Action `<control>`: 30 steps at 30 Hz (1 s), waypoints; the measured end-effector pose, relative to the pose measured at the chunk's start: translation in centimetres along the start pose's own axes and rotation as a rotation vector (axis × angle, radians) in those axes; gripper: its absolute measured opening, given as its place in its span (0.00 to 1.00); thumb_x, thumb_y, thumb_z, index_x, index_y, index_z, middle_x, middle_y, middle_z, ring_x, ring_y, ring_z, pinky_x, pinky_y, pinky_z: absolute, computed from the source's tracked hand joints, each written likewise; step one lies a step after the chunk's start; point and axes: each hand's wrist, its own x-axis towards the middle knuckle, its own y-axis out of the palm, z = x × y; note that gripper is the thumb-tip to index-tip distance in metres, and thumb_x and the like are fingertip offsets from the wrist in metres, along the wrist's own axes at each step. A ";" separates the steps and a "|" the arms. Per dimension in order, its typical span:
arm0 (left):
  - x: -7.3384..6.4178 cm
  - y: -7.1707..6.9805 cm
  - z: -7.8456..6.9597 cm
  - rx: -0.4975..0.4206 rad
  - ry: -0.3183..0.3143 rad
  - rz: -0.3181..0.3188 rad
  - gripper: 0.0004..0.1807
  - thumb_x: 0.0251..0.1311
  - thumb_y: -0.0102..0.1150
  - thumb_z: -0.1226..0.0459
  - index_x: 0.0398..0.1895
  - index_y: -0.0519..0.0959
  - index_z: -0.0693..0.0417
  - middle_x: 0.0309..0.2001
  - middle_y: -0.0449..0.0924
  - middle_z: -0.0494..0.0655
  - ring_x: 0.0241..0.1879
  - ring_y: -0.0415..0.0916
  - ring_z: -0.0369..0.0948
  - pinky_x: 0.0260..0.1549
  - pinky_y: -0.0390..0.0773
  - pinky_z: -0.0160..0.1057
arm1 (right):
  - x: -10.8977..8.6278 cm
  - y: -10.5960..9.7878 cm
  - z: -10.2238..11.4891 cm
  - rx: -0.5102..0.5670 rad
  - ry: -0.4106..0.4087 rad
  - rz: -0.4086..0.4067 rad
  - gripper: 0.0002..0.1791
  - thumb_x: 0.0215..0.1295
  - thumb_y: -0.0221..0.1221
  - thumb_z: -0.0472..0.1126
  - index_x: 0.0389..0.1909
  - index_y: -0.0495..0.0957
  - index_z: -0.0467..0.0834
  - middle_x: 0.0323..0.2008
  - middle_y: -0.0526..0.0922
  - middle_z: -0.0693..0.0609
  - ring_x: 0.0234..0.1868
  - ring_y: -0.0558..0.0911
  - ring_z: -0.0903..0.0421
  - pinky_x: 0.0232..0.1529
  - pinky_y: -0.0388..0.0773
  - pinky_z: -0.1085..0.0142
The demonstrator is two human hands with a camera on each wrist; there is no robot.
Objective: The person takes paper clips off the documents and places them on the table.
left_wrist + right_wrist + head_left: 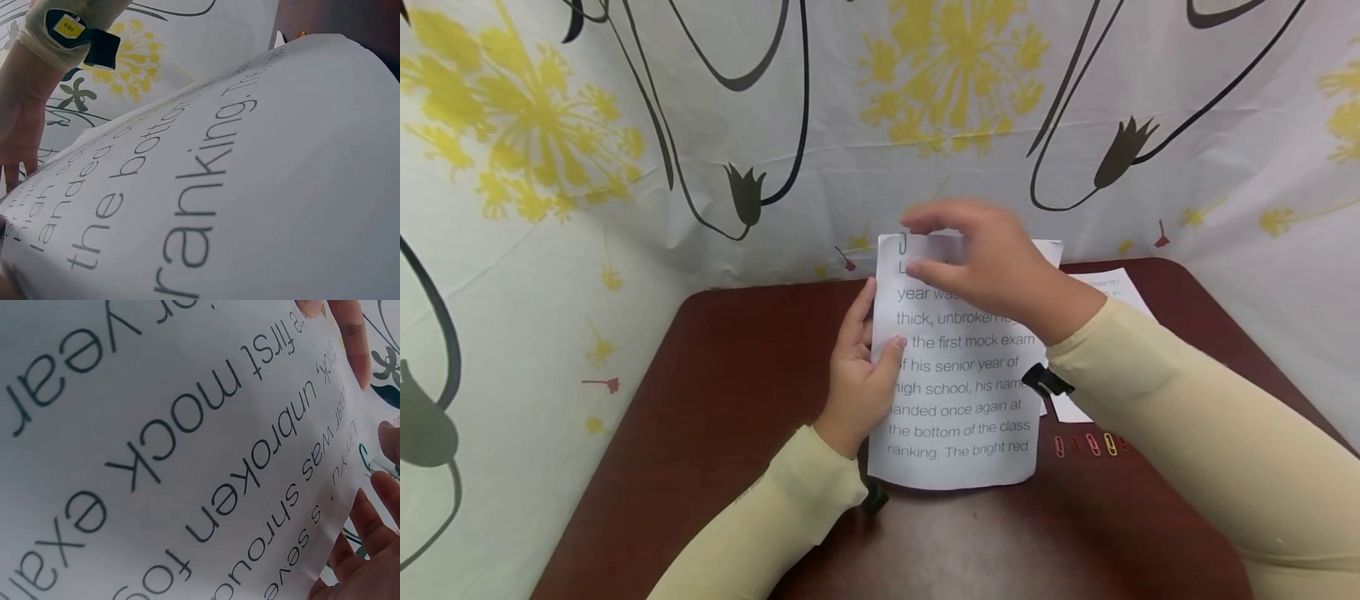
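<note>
My left hand [861, 379] grips the left edge of printed paper [958, 471], its thumb on the front and its fingers behind. The paper stands raised over the table, facing me, and a second sheet's edge [1051, 250] shows behind it at the top right. A green paper clip [903, 243] sits on the top left corner; the right wrist view also catches this clip [364, 453]. Beside it is my right hand [1000, 262], thumb and index finger spread apart near the top edge, with the clip just past their tips and nothing pinched.
Another printed sheet [1071, 410] lies on the dark red table [737, 375] at the right, partly behind my right forearm. Several paper clips lie in a row below it, among them a pink clip [1092, 444] and a yellow clip [1110, 443]. A flowered curtain [835, 150] hangs behind.
</note>
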 end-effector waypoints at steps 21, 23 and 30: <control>0.0 0.4 0.1 -0.016 -0.010 -0.015 0.46 0.74 0.49 0.79 0.85 0.53 0.29 0.64 0.81 0.56 0.53 0.88 0.53 0.47 0.88 0.47 | 0.7 1.1 0.5 0.087 0.117 0.020 0.19 0.63 0.71 0.35 0.55 0.86 0.44 0.56 0.88 0.50 0.54 0.87 0.55 0.57 0.82 0.58; 0.0 0.3 0.1 -0.016 -0.010 -0.015 0.46 0.74 0.49 0.79 0.85 0.53 0.30 0.63 0.82 0.57 0.52 0.88 0.53 0.47 0.89 0.47 | 0.8 1.2 0.6 0.100 0.127 0.015 0.18 0.64 0.71 0.35 0.55 0.87 0.44 0.55 0.88 0.51 0.53 0.87 0.55 0.56 0.83 0.58; 0.0 0.2 0.3 -0.017 -0.005 -0.011 0.46 0.74 0.49 0.78 0.85 0.52 0.31 0.64 0.81 0.58 0.53 0.88 0.54 0.47 0.89 0.47 | 0.9 1.6 0.7 0.157 0.157 -0.006 0.14 0.64 0.69 0.34 0.50 0.88 0.46 0.50 0.88 0.50 0.48 0.88 0.55 0.46 0.84 0.67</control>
